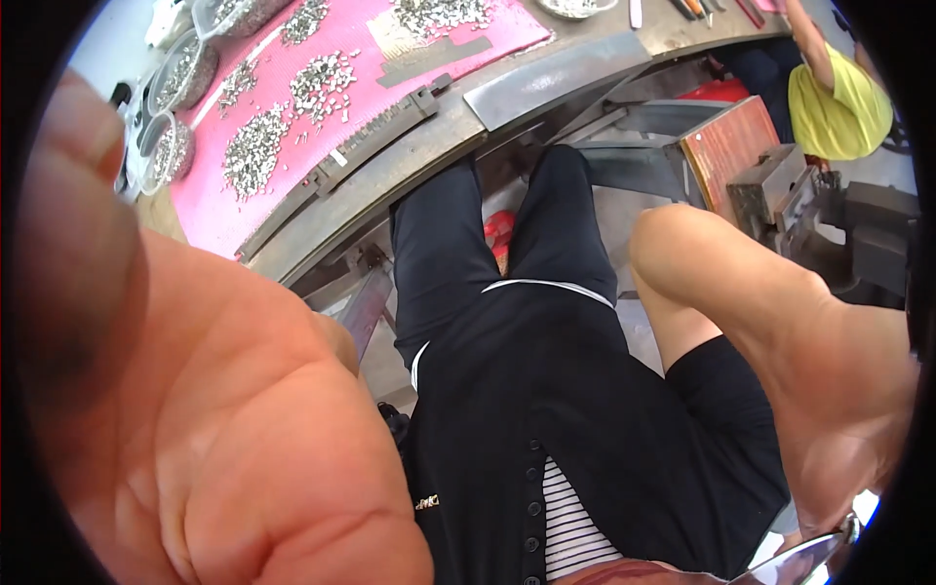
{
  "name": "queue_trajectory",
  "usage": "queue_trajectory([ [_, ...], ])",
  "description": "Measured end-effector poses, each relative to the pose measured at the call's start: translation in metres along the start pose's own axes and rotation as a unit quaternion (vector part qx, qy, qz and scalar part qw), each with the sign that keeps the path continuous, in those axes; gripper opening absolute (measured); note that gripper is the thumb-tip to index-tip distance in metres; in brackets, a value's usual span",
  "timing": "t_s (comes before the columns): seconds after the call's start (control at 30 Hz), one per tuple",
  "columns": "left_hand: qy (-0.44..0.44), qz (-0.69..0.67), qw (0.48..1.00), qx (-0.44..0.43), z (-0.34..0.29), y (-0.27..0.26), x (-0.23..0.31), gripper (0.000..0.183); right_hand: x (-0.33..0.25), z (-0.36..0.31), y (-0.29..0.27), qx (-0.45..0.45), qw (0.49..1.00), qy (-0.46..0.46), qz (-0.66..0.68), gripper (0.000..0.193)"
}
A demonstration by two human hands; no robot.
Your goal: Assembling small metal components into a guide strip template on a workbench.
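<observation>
My left hand [263, 419] is raised very close to the camera and fills the left side of the head view. Its palm faces me, and a blurred, dark digit bends at the upper left; the other fingers are out of the picture. My right arm is bent, elbow toward the bench, and my right hand [848, 409] is lifted at the right edge with its fingers hidden. Nothing held shows in either hand. Beyond them, piles of small silvery metal pieces [255, 151] lie on a pink mat [210, 219] on the workbench.
Clear plastic tubs [168, 156] of metal pieces stand at the mat's left. A long metal fixture [375, 132] and a grey metal plate [556, 80] lie along the bench's near edge. A vise-like metal block [770, 190] stands right. Another person in a yellow shirt [838, 107] is at far right.
</observation>
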State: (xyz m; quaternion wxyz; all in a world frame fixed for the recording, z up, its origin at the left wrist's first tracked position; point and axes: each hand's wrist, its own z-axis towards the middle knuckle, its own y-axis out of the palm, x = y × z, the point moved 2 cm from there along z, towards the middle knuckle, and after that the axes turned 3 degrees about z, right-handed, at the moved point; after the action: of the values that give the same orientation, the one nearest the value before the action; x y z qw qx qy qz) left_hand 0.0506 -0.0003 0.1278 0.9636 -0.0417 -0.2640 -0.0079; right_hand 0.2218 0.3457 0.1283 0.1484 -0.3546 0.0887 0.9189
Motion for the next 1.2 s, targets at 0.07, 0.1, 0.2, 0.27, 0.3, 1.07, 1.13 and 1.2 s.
queue_trajectory([
  [0.07, 0.004, 0.009, 1.0, 0.005, 0.0, -0.004, 0.001, 0.057, -0.015, -0.008, 0.029, -0.008, 1.0, -0.006, 0.012, 0.031],
  [0.1, 0.007, 0.012, 1.0, 0.007, 0.001, -0.005, 0.0, 0.056, -0.008, -0.004, 0.027, -0.01, 1.0, -0.011, 0.016, 0.031],
  [0.2, 0.017, 0.013, 1.0, 0.015, 0.009, -0.006, 0.0, 0.056, -0.027, 0.016, 0.024, -0.019, 0.999, -0.024, 0.023, 0.031],
  [0.27, 0.016, 0.014, 1.0, 0.022, 0.011, -0.006, 0.002, 0.055, -0.005, 0.027, 0.024, -0.027, 0.999, -0.028, 0.026, 0.031],
  [0.3, 0.015, 0.014, 0.999, 0.026, 0.011, -0.006, 0.002, 0.055, -0.005, 0.02, 0.031, -0.033, 0.999, -0.029, 0.027, 0.03],
  [1.07, 0.014, -0.004, 0.999, 0.04, 0.016, 0.009, 0.003, 0.052, -0.04, 0.026, -0.014, -0.064, 0.995, -0.056, 0.044, 0.029],
  [1.13, 0.006, -0.005, 0.999, 0.045, 0.012, 0.014, 0.009, 0.051, -0.031, 0.035, 0.003, -0.072, 0.995, -0.051, 0.044, 0.028],
  [1.2, -0.002, -0.001, 0.998, 0.058, 0.009, 0.025, 0.016, 0.051, -0.031, 0.042, 0.028, -0.088, 0.994, -0.048, 0.048, 0.028],
])
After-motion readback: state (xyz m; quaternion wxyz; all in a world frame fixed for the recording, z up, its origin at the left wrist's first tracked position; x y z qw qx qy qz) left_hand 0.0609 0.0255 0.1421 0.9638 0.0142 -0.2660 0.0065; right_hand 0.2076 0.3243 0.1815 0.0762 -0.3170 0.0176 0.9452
